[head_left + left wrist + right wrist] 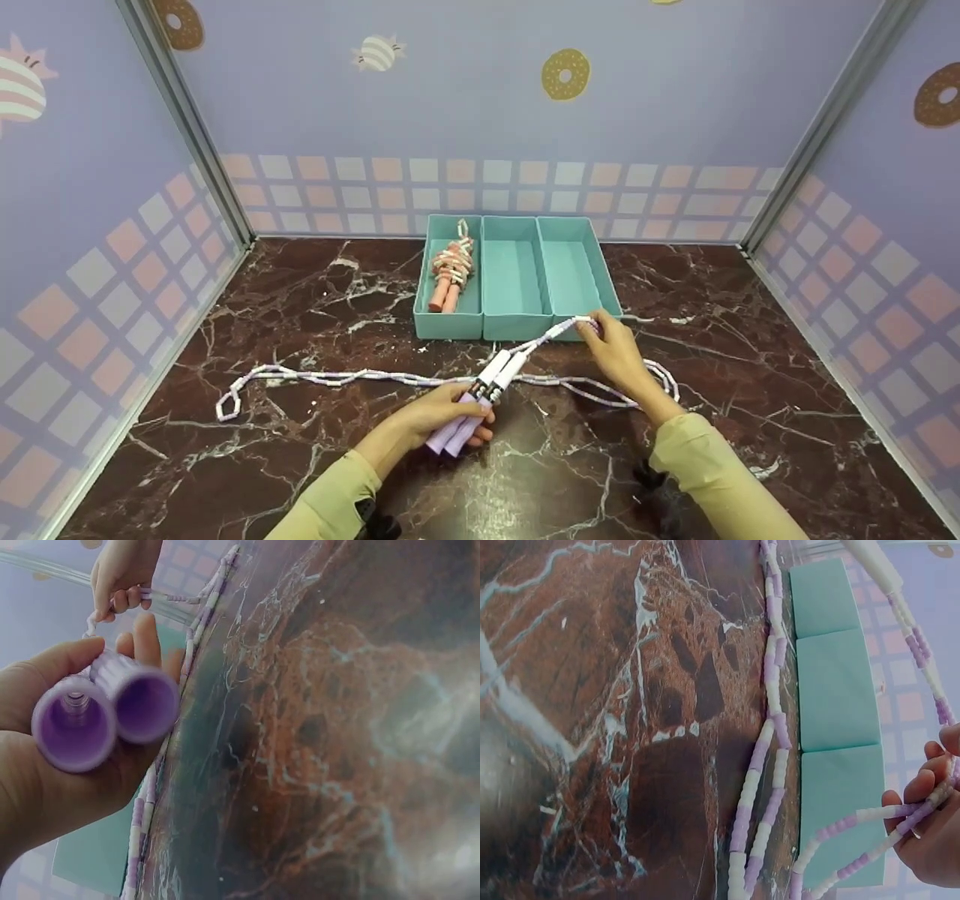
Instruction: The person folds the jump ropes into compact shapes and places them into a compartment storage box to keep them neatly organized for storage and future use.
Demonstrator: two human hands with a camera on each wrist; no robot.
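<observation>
My left hand [454, 416] grips both purple-and-white handles of a beaded jump rope [480, 405], side by side; in the left wrist view the open purple handle ends [146, 705] face the camera. With my right hand [615, 352] I pinch the doubled purple-and-white rope [559, 328] a short way beyond the handles, near the front right corner of a teal box. From there the rope loops down past the right wrist and runs doubled leftward across the table, ending in a small bend [228, 409] at the left. In the right wrist view, two strands [862, 817] leave the fingers.
The teal box [450, 328] with three compartments stands at the back of the dark marbled table [300, 450]. Its left compartment holds a bundled pink-and-white beaded jump rope [454, 262] with pink handles [444, 295]. Patterned panels [480, 97] enclose the table's back and sides.
</observation>
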